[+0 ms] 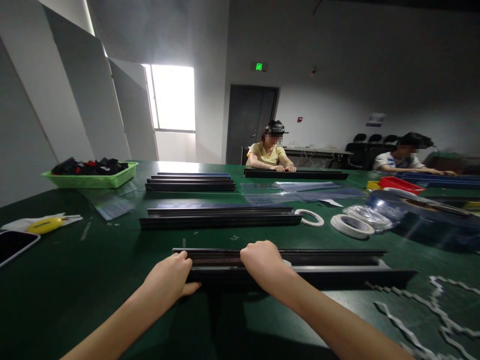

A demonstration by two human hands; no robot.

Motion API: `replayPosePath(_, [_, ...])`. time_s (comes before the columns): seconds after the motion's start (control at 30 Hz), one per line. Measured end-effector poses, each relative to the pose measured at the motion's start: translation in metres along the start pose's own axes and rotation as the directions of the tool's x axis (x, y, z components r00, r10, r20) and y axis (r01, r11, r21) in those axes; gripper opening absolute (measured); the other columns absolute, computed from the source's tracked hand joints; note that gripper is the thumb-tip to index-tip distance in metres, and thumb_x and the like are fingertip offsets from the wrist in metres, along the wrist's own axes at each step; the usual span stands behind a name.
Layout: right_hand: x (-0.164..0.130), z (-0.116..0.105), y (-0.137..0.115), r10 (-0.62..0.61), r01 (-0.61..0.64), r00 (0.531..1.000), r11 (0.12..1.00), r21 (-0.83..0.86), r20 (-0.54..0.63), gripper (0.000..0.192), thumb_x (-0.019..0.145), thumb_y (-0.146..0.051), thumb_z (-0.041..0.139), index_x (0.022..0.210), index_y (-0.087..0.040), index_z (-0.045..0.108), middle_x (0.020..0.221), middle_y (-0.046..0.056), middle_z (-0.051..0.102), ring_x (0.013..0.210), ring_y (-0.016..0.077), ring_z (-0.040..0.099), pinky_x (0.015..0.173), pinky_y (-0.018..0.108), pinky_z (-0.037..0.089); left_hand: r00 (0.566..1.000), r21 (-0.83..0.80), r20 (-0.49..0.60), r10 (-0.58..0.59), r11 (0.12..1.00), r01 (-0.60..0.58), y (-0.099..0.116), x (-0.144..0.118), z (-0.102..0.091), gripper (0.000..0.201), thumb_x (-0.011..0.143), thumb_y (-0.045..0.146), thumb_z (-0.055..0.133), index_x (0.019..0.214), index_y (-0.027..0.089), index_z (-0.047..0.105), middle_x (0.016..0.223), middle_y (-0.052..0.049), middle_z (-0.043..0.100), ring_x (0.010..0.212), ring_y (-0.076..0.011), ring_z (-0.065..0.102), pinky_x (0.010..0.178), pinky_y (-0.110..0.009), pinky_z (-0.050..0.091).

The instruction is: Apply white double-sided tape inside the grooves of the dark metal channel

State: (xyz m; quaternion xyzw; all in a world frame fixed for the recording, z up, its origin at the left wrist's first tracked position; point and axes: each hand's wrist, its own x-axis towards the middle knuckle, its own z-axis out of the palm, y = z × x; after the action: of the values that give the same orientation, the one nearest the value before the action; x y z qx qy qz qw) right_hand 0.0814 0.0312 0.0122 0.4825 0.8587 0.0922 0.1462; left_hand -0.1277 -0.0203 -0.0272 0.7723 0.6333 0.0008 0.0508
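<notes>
Directly in front of me a long black channel-shaped strip [352, 280] lies crosswise on the green table. My left hand [174, 275] is wrapped round its left end, with the thumb low on the near side. Farther along, my right hand [264, 265] is closed in a fist-like shape over the trough of the strip. Whatever the right fingers hold is hidden behind the hand. A thin pale band [333, 269] runs inside the trough to the right of that hand. Curly white backing strips [446, 317] lie near the strip's right end.
More black strips [225, 221] lie beyond, with another stack [189, 186] behind. White tape rolls [351, 227] and a large film roll [431, 220] sit right. At left are a phone [17, 245], a yellow tool [45, 225] and a green basket [93, 180]. Two people sit across.
</notes>
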Motion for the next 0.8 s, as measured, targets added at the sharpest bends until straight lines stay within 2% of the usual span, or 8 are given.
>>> replayPosePath(0.3, [-0.001, -0.003, -0.002, 0.007, -0.007, 1.0, 1.0, 0.0, 0.012, 0.02, 0.079, -0.009, 0.053, 0.082, -0.013, 0.072, 0.087, 0.018, 0.071, 0.087, 0.0264, 0.067, 0.066, 0.03, 0.051, 1.0, 0.006, -0.015, 0.001, 1.0, -0.001, 0.004, -0.002, -0.002, 0.041, 0.075, 0.048, 0.055, 0.105, 0.022, 0.065, 0.105, -0.011, 0.062, 0.101, -0.0277, 0.058, 0.084, -0.037, 0.047])
replayPosePath(0.53, [-0.001, -0.001, -0.002, 0.0, 0.0, 1.0, 1.0, -0.001, 0.002, 0.019, 0.077, -0.011, 0.055, 0.083, -0.013, 0.072, 0.088, 0.019, 0.071, 0.088, 0.0254, 0.067, 0.068, 0.029, 0.051, 0.995, 0.027, -0.065, 0.071, 0.997, -0.07, 0.011, -0.001, -0.002, 0.037, 0.075, 0.042, 0.053, 0.094, 0.013, 0.068, 0.099, -0.014, 0.064, 0.092, -0.0275, 0.061, 0.084, -0.038, 0.049])
replayPosePath(0.67, [0.0, 0.0, -0.001, -0.004, 0.004, 1.0, 1.0, -0.003, 0.006, 0.018, 0.077, -0.013, 0.056, 0.083, -0.013, 0.072, 0.088, 0.018, 0.071, 0.087, 0.0253, 0.068, 0.067, 0.029, 0.05, 0.992, -0.026, -0.076, 0.096, 0.995, -0.098, 0.011, -0.001, -0.001, 0.035, 0.075, 0.039, 0.053, 0.095, 0.015, 0.068, 0.1, -0.012, 0.064, 0.094, -0.0254, 0.06, 0.085, -0.035, 0.048])
replayPosePath(0.8, [0.0, -0.002, -0.001, -0.007, 0.007, 1.0, 1.0, -0.01, 0.021, 0.017, 0.077, -0.015, 0.058, 0.084, -0.012, 0.072, 0.087, 0.019, 0.071, 0.087, 0.0255, 0.068, 0.066, 0.028, 0.05, 0.981, -0.13, -0.099, 0.164, 0.976, -0.177, 0.008, 0.001, 0.002, 0.035, 0.078, 0.04, 0.053, 0.102, 0.018, 0.067, 0.106, -0.01, 0.064, 0.1, -0.0241, 0.059, 0.092, -0.035, 0.045])
